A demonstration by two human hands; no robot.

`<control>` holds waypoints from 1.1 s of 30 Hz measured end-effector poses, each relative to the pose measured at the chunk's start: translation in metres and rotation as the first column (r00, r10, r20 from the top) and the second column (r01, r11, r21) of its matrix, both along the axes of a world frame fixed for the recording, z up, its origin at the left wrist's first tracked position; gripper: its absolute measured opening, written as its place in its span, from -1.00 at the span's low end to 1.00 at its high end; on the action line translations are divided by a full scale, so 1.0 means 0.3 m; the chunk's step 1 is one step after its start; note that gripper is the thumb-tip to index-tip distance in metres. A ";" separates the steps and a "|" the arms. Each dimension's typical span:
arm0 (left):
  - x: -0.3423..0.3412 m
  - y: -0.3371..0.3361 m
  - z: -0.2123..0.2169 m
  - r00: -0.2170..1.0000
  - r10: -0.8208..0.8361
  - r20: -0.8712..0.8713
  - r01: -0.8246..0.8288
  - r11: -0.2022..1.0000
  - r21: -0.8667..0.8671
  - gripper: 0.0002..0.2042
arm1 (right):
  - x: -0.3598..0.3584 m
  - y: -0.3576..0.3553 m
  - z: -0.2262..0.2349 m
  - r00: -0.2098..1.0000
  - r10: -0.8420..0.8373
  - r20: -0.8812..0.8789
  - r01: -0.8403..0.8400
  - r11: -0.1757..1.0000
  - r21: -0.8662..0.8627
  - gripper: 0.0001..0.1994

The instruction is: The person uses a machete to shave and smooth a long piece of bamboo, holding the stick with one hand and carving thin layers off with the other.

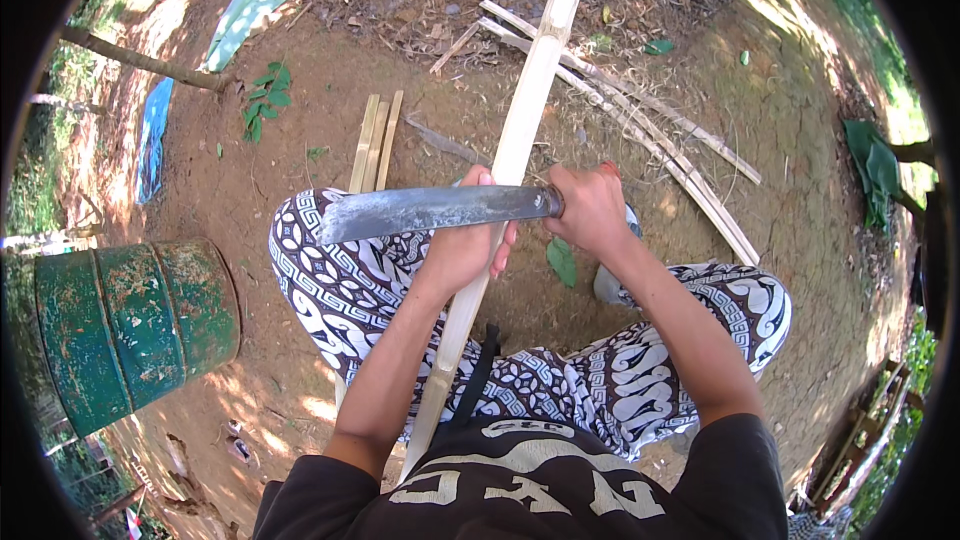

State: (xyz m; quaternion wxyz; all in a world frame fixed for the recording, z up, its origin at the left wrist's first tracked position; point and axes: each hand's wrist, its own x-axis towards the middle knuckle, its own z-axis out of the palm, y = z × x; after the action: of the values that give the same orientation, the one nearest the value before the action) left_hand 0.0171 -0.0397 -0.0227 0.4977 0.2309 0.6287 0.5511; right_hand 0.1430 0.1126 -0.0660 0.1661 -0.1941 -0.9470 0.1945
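My right hand [590, 205] is closed round the handle of a machete [420, 213]. Its broad, worn grey blade points left and lies across a long, pale split bamboo slat [528, 105], over my left hand. My left hand [462, 252] grips the slat from the side, partly hidden by the blade. The slat runs from beside my waist, between my knees, out to the far ground. Whether the blade's edge touches the wood I cannot tell.
Several short bamboo strips [376, 140] stand by my left knee. Longer split strips [650, 140] lie crossed on the earth at the far right. A rusty green drum [140, 325] lies to my left. Wood shavings and leaves [268, 100] are scattered about.
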 end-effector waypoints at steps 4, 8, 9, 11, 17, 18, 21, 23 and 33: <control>0.010 0.023 -0.009 0.999 0.010 -0.040 -0.010 1.000 0.011 -0.72 | -0.004 0.051 -0.040 0.998 -0.011 -0.063 0.014 0.998 0.056 -0.75; -0.002 0.034 -0.019 0.996 -0.018 -0.089 0.015 0.999 -0.038 -0.73 | -0.011 0.127 -0.065 0.984 -0.178 0.028 0.177 0.984 0.028 -0.81; 0.001 0.028 -0.016 0.996 -0.009 -0.087 0.006 0.999 -0.042 -0.73 | -0.009 0.170 -0.071 0.957 -0.282 0.070 0.279 0.959 0.040 -0.82; 0.018 -0.008 -0.024 0.996 0.003 -0.089 -0.010 0.996 -0.084 -0.71 | -0.013 0.298 -0.053 0.836 -0.528 0.152 0.530 0.847 0.028 -0.80; -0.039 -0.004 -0.015 0.990 0.104 0.093 -0.102 0.995 -0.017 -0.71 | 0.047 0.414 0.024 0.642 -0.767 -0.005 0.761 0.638 -0.118 -0.75; -0.047 0.001 -0.016 0.983 0.131 0.129 -0.130 0.991 -0.015 -0.71 | 0.043 0.383 0.032 0.694 -0.720 -0.010 0.702 0.679 -0.214 -0.77; -0.054 0.004 -0.016 0.978 0.104 0.181 -0.110 0.994 0.026 -0.71 | 0.018 0.260 0.060 0.833 -0.554 -0.008 0.496 0.751 -0.436 -0.76; -0.053 0.003 -0.016 0.978 0.084 0.192 -0.093 0.995 0.037 -0.71 | 0.000 0.183 0.090 0.910 -0.411 0.049 0.376 0.772 -0.512 -0.69; -0.026 0.027 -0.003 0.991 -0.088 0.099 0.088 0.996 0.004 -0.68 | -0.040 0.013 0.144 0.942 -0.333 0.028 0.118 0.252 -0.960 -0.74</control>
State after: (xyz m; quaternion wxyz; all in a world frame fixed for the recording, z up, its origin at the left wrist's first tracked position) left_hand 0.0093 -0.0316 -0.0237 0.5522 0.2306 0.5927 0.5391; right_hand 0.1310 0.1165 -0.0230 0.1290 -0.3696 -0.5860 0.7095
